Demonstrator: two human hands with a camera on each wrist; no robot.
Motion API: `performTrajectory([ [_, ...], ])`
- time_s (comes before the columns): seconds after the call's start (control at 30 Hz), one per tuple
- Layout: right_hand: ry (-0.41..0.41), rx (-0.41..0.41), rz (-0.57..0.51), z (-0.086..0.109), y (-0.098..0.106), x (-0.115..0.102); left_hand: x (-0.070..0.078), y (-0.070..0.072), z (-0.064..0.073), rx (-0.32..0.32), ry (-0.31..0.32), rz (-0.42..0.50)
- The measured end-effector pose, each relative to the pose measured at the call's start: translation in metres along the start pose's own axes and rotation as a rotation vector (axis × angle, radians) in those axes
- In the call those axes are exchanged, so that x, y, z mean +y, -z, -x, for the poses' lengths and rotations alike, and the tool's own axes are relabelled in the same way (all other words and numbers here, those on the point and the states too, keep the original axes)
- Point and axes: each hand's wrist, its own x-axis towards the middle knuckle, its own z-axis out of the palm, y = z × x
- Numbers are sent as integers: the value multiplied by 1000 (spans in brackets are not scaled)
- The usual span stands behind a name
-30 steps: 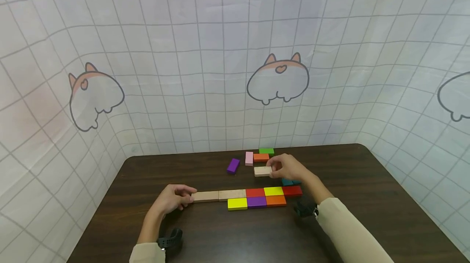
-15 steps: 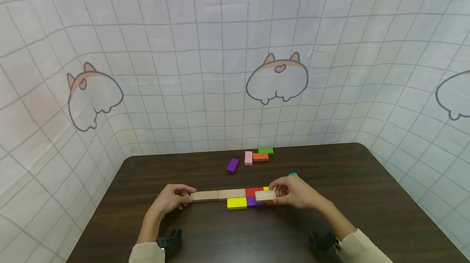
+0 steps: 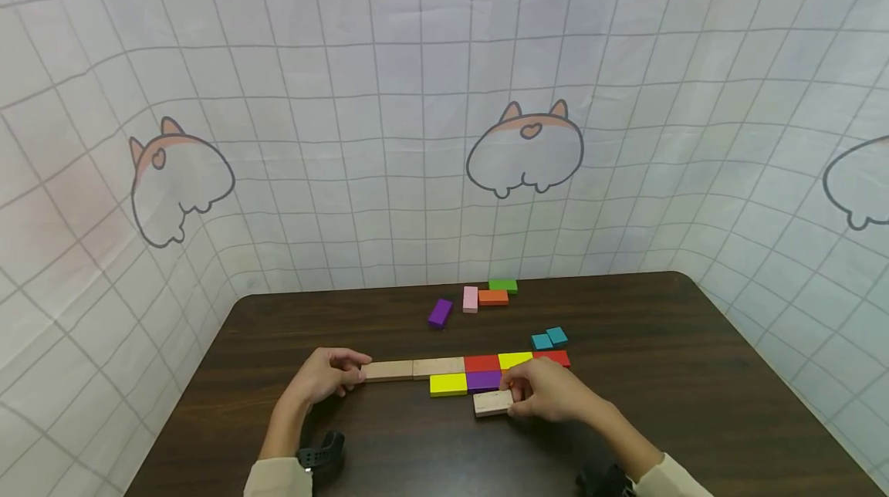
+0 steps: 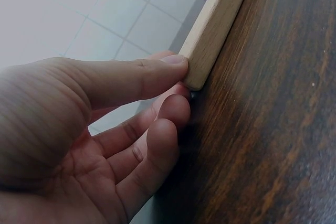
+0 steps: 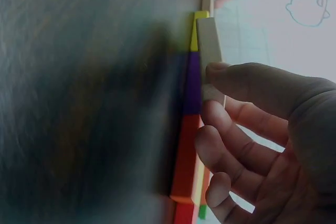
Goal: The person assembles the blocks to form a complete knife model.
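Note:
My right hand (image 3: 552,389) pinches a pale wooden block (image 3: 492,404) between thumb and fingers, just in front of the coloured rows. In the right wrist view that block (image 5: 211,45) appears raised off the table. My left hand (image 3: 322,376) pinches the left end of a plain wooden block (image 3: 389,371), thumb against its corner. A second plain block (image 3: 438,366) continues the row, followed by red (image 3: 481,363), yellow (image 3: 515,360) and red (image 3: 552,357) blocks. Along their near side lie yellow (image 3: 448,384) and purple (image 3: 483,381) blocks; an orange block (image 5: 185,161) is mostly hidden by my right hand in the head view.
Loose purple (image 3: 441,313), pink (image 3: 470,299), orange (image 3: 493,297) and green (image 3: 503,286) blocks lie toward the back of the dark wooden table (image 3: 312,319). Two teal blocks (image 3: 549,339) sit behind the row's right end. A white gridded curtain (image 3: 347,173) surrounds the table.
My right hand has carried the pale wooden block from behind the rows, over them, to their near side. The teal blocks have come into full view. My left hand stays in place.

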Motion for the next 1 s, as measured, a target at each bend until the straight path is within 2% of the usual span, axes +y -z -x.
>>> performTrajectory([
  [0.2,-24,12,40,-4,-11,-7,0,0,0,7,7,1],
  [0.47,-44,27,13,-5,-13,-12,3,-1,1,17,13,0],
  [0.67,-24,16,-18,-6,-15,-7,4,-1,2,16,21,-1],
  [0.87,16,38,-11,-9,-19,-8,4,-2,2,28,33,5],
  [1.0,2,37,-3,-13,-21,-12,3,-2,1,35,36,6],
])
